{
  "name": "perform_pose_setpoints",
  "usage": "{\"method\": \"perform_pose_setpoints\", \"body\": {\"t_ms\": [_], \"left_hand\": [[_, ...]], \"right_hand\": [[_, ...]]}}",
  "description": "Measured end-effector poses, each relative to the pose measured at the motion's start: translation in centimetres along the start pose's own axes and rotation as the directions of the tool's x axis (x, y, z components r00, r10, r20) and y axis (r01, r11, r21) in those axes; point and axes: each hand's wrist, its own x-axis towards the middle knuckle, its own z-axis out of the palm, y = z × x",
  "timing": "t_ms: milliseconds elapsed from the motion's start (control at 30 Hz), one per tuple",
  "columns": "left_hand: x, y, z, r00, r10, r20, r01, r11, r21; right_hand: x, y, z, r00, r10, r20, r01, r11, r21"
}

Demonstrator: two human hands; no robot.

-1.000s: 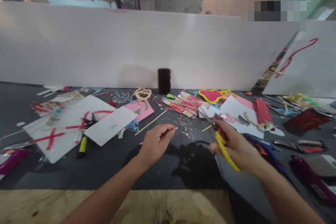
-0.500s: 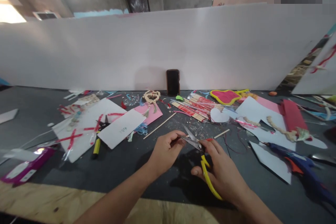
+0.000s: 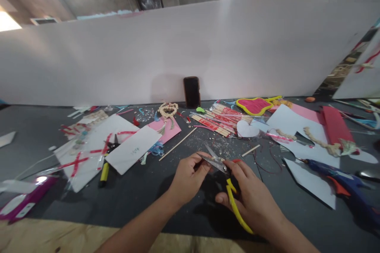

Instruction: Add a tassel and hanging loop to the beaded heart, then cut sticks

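My right hand [image 3: 255, 199] grips a pair of yellow-handled scissors [image 3: 225, 182], with the blades open and pointing up-left. My left hand [image 3: 188, 176] is pinched on a short thin wooden stick, most of it hidden by the fingers. The scissor blades meet the stick right at my left fingertips, just above the dark table [image 3: 133, 201]. Small wood crumbs [image 3: 221, 148] lie scattered behind the hands.
Around me are white cards with red tape [image 3: 89, 150], black scissors [image 3: 111, 144], a yellow marker [image 3: 103, 172], a long wooden skewer [image 3: 177, 144], a pack of sticks [image 3: 215, 120], a pink card [image 3: 166, 128], a phone [image 3: 192, 91] leaning on the white partition, and a blue glue gun [image 3: 341, 184].
My right hand brought the scissors in from the right to the stick held in my left hand. The blades now straddle the stick. My view shifted slightly.
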Motion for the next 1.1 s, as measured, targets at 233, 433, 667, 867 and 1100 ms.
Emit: {"method": "perform_pose_setpoints", "body": {"t_ms": [233,433,667,867,1100], "left_hand": [[-0.2,-0.1,0.0,1.0,0.03,-0.006,-0.03,0.999,0.032],[-0.7,0.0,-0.1,0.999,0.052,-0.008,-0.052,0.998,0.024],[-1.0,0.1,0.2,0.998,0.055,-0.02,-0.054,0.998,0.045],[-1.0,-0.3,0.4,1.0,-0.004,-0.024,0.004,1.0,0.0],[-1.0,0.4,0.1,1.0,-0.014,-0.027,0.01,0.99,-0.139]], "right_hand": [[-0.2,-0.2,0.4,1.0,-0.025,-0.013,0.025,0.999,-0.025],[-0.3,-0.6,1.0,0.992,-0.113,-0.054,0.107,0.99,-0.091],[-0.7,-1.0,0.8,0.996,-0.08,-0.047,0.068,0.973,-0.22],[-0.6,-0.7,0.6,0.996,-0.076,-0.046,0.061,0.961,-0.268],[-0.4,-1.1,0.5,0.995,-0.095,-0.011,0.091,0.975,-0.204]]}}
